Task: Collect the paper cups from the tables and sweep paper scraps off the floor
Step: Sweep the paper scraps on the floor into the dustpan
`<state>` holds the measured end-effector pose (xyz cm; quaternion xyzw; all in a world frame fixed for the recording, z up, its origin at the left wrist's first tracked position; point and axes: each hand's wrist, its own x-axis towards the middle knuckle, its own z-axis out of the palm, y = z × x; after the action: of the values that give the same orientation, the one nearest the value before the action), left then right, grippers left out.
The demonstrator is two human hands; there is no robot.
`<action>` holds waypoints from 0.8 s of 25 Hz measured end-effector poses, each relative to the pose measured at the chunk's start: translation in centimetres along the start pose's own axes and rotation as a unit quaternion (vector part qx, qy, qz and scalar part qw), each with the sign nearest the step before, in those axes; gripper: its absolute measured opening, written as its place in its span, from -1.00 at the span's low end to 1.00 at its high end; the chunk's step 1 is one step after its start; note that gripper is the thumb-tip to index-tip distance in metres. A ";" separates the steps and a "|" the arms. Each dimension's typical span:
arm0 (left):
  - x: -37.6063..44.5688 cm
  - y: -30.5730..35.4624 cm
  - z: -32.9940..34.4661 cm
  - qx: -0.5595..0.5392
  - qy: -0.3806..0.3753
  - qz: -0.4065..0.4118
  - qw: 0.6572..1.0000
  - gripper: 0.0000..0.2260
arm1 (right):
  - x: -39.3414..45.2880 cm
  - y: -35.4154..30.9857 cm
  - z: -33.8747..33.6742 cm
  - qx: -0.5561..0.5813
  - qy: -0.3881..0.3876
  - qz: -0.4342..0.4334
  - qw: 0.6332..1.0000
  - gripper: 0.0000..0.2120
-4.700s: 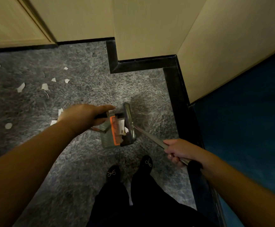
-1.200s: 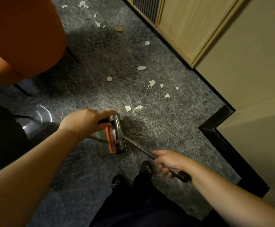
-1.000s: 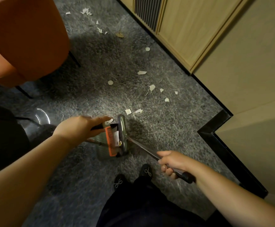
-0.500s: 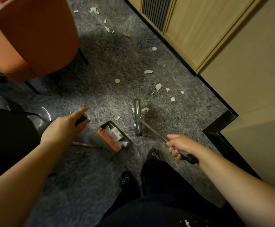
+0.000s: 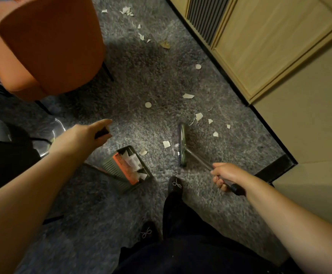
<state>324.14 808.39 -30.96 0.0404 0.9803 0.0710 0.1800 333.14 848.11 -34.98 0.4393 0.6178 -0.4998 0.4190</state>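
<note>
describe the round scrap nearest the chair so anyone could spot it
Start at the orange chair, then look down and right across the grey carpet. The scrap lies alone there: a clean white disc, while most scraps nearby are torn and jagged.

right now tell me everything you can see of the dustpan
The dustpan is a grey-green ribbed tray, plastic by the look, with an orange comb strip across it. It sits low on the grey carpet, open side toward the broom head, apart from it. White paper scraps lie piled inside. A thin long handle runs up and left toward the left hand, which grips a dark handle end.
</note>
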 end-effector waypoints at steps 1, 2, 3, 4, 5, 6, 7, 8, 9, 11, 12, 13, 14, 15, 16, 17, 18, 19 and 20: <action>1.2 0.3 -0.3 -0.002 -0.003 0.000 1.000 -0.51 | 0.5 -1.0 -0.5 -0.006 0.001 0.003 1.000 -0.48; 2.4 0.7 -0.7 -0.006 -0.006 -0.001 1.000 -0.51 | 1.0 -2.2 -1.1 -0.012 0.001 0.006 1.000 -0.48; 3.3 0.9 -1.0 -0.008 -0.010 -0.003 1.000 -0.51 | 1.4 -3.1 -1.6 -0.019 0.004 0.007 1.000 -0.48; 4.0 1.1 -1.1 -0.003 -0.013 -0.002 1.000 -0.50 | 1.7 -3.9 -2.1 -0.027 0.008 0.006 1.000 -0.49; 4.7 1.3 -1.3 0.006 -0.017 0.001 1.000 -0.50 | 2.1 -4.8 -2.7 -0.034 0.012 0.003 0.999 -0.49; 5.2 1.4 -1.3 0.016 -0.022 0.004 1.000 -0.49 | 2.5 -5.5 -3.0 -0.039 0.014 0.001 0.999 -0.49; 5.8 1.5 -1.4 0.021 -0.024 0.006 0.999 -0.49 | 3.0 -6.3 -3.4 -0.042 0.015 0.001 0.999 -0.48; 6.2 1.6 -1.5 0.021 -0.024 0.009 0.999 -0.48 | 3.5 -7.0 -3.7 -0.045 0.017 0.001 0.999 -0.48; 6.5 1.7 -1.5 0.018 -0.022 0.013 0.999 -0.48 | 4.0 -7.7 -3.8 -0.052 0.020 0.001 0.998 -0.47; 7.0 1.8 -1.5 0.013 -0.016 0.022 1.000 -0.49 | 5.2 -9.0 -3.6 -0.080 0.024 -0.006 0.997 -0.45; 7.2 1.9 -1.6 0.009 -0.013 0.020 1.000 -0.49 | 5.7 -9.6 -3.4 -0.099 0.022 -0.015 0.995 -0.45; 7.5 2.0 -1.7 0.007 -0.011 0.015 1.000 -0.50 | 6.1 -10.0 -3.0 -0.117 0.018 -0.026 0.993 -0.46; 7.7 1.9 -1.8 0.007 -0.011 0.011 1.000 -0.50 | 6.5 -10.4 -2.7 -0.134 0.013 -0.034 0.990 -0.47; 7.8 1.9 -2.0 0.006 -0.013 0.009 1.000 -0.50 | 6.9 -10.7 -2.4 -0.151 0.007 -0.039 0.988 -0.48; 7.9 1.8 -2.2 0.004 -0.015 0.009 1.000 -0.50 | 7.2 -10.8 -2.1 -0.170 0.001 -0.043 0.985 -0.49; 7.8 1.8 -2.4 0.002 -0.014 0.010 1.000 -0.50 | 7.5 -10.9 -1.8 -0.191 -0.006 -0.045 0.980 -0.49; 7.6 1.7 -2.5 0.000 -0.009 0.012 1.000 -0.50 | 7.8 -10.9 -1.4 -0.213 -0.012 -0.046 0.976 -0.49; 7.4 1.6 -2.5 -0.004 -0.002 0.015 1.000 -0.50 | 8.0 -10.8 -0.9 -0.234 -0.017 -0.049 0.971 -0.48; 7.0 1.6 -2.5 -0.008 0.003 0.017 1.000 -0.50 | 8.2 -10.6 -0.3 -0.252 -0.020 -0.055 0.966 -0.48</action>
<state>316.78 810.38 -30.81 0.0553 0.9794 0.0818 0.1761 320.79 848.20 -40.11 0.2747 0.7382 -0.3592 0.5007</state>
